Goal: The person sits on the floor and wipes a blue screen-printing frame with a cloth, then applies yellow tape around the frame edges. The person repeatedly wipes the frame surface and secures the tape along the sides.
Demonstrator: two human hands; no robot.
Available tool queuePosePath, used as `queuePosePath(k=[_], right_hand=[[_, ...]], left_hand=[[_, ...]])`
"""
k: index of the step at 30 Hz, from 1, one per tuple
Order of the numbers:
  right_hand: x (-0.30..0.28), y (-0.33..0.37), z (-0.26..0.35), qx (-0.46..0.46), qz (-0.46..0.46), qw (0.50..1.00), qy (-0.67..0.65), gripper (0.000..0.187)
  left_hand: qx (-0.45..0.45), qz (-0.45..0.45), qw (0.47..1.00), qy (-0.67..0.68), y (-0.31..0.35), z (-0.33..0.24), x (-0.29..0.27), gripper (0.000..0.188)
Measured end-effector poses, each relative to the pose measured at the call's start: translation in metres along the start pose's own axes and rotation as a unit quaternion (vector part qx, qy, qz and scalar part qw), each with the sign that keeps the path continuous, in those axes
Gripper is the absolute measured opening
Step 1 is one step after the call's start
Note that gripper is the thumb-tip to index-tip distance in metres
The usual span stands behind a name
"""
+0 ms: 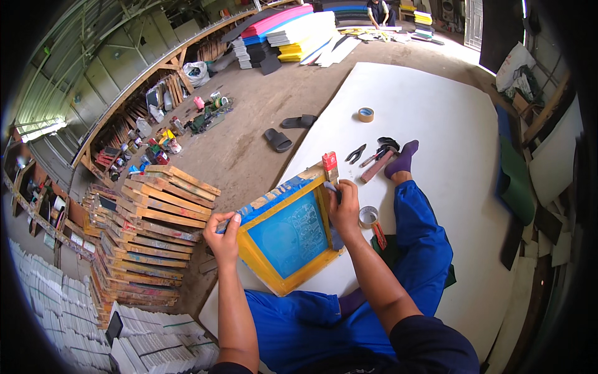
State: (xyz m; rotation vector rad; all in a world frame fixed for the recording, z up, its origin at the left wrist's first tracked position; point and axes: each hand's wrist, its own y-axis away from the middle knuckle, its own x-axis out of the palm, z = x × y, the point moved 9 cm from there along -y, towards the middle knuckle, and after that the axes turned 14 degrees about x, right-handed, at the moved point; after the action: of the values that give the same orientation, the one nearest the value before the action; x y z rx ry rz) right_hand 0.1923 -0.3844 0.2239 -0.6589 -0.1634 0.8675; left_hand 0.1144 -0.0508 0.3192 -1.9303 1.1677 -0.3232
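Note:
Tilted above my lap is a screen-printing frame point(288, 277), a wooden frame with blue mesh and a pale drawn pattern. My left hand point(223, 235) is closed on its left corner, with the thumb on top beside blue tape. At the frame's right side my right hand point(344, 206) is closed, its fingers curled over the edge at a greyish strip point(336, 240). Whether those fingers hold the strip or only the wood, I cannot tell. A small red-and-white piece point(329, 161) sits at the frame's far corner.
On the white sheet point(448, 124) lie a roll of brown tape point(365, 115), pliers point(356, 153), a hammer point(379, 165) and another tape roll point(368, 215). Stacked wooden frames point(156, 230) stand at the left. Slippers point(278, 140) lie beyond; another person point(380, 12) works far back.

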Motion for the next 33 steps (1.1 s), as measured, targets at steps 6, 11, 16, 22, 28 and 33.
queuePosePath(k=[6,11,16,22,28,33], right_hand=[[-0.012,0.018,-0.014,-0.008,0.013,0.998,0.056,0.027],[-0.009,0.003,0.004,0.015,0.012,1.0,-0.024,0.021],[0.0,-0.017,0.002,0.014,-0.004,1.0,-0.024,0.017],[-0.028,-0.037,-0.013,0.011,-0.088,0.992,0.089,0.018],[-0.024,-0.099,-0.159,0.251,-0.059,0.964,-0.07,0.019],[-0.027,-0.119,-0.184,0.348,-0.084,0.891,-0.28,0.017]], left_hand=[[0.002,-0.006,1.0,0.003,-0.002,0.011,-0.003,0.019],[-0.009,-0.01,1.0,0.019,0.0,0.02,-0.005,0.018],[0.0,-0.007,1.0,0.017,0.0,0.022,-0.004,0.018],[-0.001,-0.015,1.0,0.017,0.0,0.025,-0.011,0.019],[-0.007,-0.013,0.999,0.041,-0.005,0.043,-0.001,0.017],[-0.019,-0.021,0.999,0.041,-0.002,0.045,-0.014,0.017]])
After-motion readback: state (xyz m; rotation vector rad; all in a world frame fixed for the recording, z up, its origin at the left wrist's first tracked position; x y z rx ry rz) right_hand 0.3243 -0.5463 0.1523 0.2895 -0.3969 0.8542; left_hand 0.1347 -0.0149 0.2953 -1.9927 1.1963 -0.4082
